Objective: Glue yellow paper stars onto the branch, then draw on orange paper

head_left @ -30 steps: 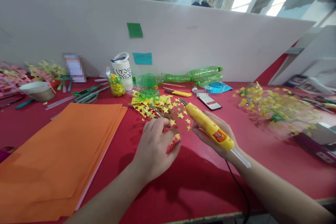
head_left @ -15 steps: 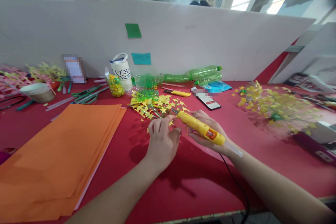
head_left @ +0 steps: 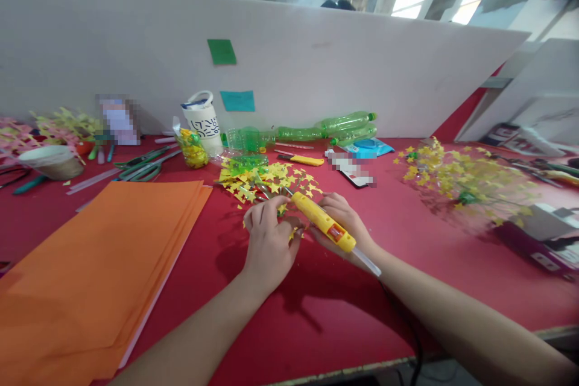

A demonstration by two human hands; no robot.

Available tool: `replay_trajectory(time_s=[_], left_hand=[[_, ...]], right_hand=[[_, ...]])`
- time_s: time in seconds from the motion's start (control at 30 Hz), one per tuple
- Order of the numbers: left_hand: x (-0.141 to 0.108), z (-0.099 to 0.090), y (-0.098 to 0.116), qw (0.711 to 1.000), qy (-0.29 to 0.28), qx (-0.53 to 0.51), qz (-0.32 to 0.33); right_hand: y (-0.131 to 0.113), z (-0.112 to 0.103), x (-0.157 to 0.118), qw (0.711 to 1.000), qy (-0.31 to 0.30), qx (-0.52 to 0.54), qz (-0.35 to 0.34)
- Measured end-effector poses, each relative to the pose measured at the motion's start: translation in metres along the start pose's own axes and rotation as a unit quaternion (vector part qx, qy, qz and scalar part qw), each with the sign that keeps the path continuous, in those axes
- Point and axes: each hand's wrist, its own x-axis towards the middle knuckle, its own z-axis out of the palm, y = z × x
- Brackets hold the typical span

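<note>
My right hand (head_left: 341,223) is closed around a yellow glue gun (head_left: 323,221), whose nozzle points up and left and whose clear glue stick sticks out behind. Close to its left, my left hand (head_left: 270,234) has its fingers curled together around a thin piece with yellow stars, largely hidden by the fingers. The nozzle tip is by my left fingertips. Just beyond both hands lies a pile of yellow paper stars (head_left: 275,178) on the red table (head_left: 289,332). A green cut bottle piece (head_left: 246,163) rests at the back of the pile.
Orange sheets (head_left: 99,253) lie at left, with scissors (head_left: 145,166) behind them. A white cup (head_left: 202,123), green bottles (head_left: 301,132), a yellow cutter (head_left: 307,160) and a phone (head_left: 350,172) stand or lie farther back. Yellow star branches (head_left: 452,178) are at right. A black cable hangs near my right forearm.
The glue gun and my right hand have moved left, bringing the nozzle nearer my left fingertips. Yellow stars now show between my hands. The whole view has shifted slightly.
</note>
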Motion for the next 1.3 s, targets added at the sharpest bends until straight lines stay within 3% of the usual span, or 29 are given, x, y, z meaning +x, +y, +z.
replay_trajectory(time_s=[0.27,0.9,1.13,1.3], left_hand=[[0.001,0.001,0.001,1.0,0.005,-0.011,0.0],[-0.001,0.002,-0.001,1.0,0.008,0.008,0.018],[0.001,0.001,-0.001,1.0,0.019,-0.003,0.001],[0.003,-0.001,0.002,1.0,0.014,0.002,-0.005]], right_hand=[[-0.005,0.002,0.0,0.999,0.028,-0.01,0.014],[-0.007,0.006,-0.002,0.998,0.022,-0.043,0.043],[-0.017,-0.009,-0.001,0.995,0.101,-0.007,-0.006],[-0.02,-0.011,-0.004,0.995,0.073,0.013,-0.073]])
